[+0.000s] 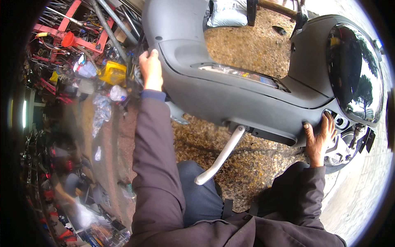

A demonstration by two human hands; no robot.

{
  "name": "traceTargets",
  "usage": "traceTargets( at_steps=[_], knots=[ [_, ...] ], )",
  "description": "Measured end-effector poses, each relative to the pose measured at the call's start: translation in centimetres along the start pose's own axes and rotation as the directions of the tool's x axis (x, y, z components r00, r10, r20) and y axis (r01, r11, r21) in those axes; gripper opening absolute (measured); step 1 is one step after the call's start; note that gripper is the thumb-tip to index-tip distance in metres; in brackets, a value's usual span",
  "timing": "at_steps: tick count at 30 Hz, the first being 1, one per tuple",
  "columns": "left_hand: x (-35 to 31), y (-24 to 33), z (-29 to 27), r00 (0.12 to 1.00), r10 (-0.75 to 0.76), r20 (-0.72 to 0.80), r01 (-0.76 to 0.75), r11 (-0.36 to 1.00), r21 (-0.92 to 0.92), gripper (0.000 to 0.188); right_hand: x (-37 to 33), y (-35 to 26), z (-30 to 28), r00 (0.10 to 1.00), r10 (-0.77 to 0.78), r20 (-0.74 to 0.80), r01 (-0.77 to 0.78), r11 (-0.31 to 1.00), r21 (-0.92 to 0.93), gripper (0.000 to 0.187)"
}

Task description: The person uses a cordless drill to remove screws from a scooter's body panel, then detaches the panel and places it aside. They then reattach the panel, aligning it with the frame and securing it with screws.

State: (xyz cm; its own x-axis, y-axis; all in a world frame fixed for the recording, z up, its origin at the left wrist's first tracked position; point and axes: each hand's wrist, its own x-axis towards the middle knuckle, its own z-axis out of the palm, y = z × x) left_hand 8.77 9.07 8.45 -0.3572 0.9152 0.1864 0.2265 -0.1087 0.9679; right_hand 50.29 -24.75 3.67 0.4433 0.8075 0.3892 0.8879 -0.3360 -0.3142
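Observation:
A scooter with a matt grey body [247,101] stretches across in front of me. At its left end, my left hand [150,71] grips the edge of the grey panel, its fingers partly hidden. My right hand [319,138] presses against the lower right end of the body with the thumb apart and fingers extended, beside a round fitting [341,121]. A glossy black panel [353,74] rises above that hand. From the lower side a pale metal bar [222,155] slants down toward my knee. The footboard has a long opening [242,76] with parts visible inside.
On the left, a red metal frame [61,31] is crowded with tools, a red funnel [69,40] and a yellow container [113,73]. Plastic bags [101,111] lie on the ground. Beyond the scooter are a white sack [228,13] and a wooden bar [277,8].

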Motion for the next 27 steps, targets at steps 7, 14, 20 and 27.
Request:
traceTargets(
  at_steps=[7, 14, 20, 27],
  knots=[
    [1.6, -0.3, -2.2, 0.874, -0.277, 0.399, 0.413, 0.855, -0.313, 0.031, 0.0, 0.0, -0.1, 1.000, -0.013, 0.004, 0.013, 1.000, -0.024, 0.074],
    [1.4, -0.8, -1.4, 0.896, -0.315, 0.312, 0.402, 0.875, -0.269, 0.026, -0.1, 0.3, 0.2, 0.999, -0.049, -0.011, 0.049, 0.999, -0.002, 0.074],
    [1.3, -0.3, -1.0, 0.895, -0.376, 0.240, 0.426, 0.880, -0.211, 0.034, -0.2, 0.9, 0.4, 0.999, -0.049, 0.016, 0.050, 0.998, -0.044, 0.074],
    [1.2, -0.7, -1.0, 0.895, -0.378, 0.237, 0.427, 0.880, -0.208, 0.037, -0.2, 1.3, 0.4, 0.998, -0.055, 0.027, 0.056, 0.997, -0.046, 0.074]
  ],
)
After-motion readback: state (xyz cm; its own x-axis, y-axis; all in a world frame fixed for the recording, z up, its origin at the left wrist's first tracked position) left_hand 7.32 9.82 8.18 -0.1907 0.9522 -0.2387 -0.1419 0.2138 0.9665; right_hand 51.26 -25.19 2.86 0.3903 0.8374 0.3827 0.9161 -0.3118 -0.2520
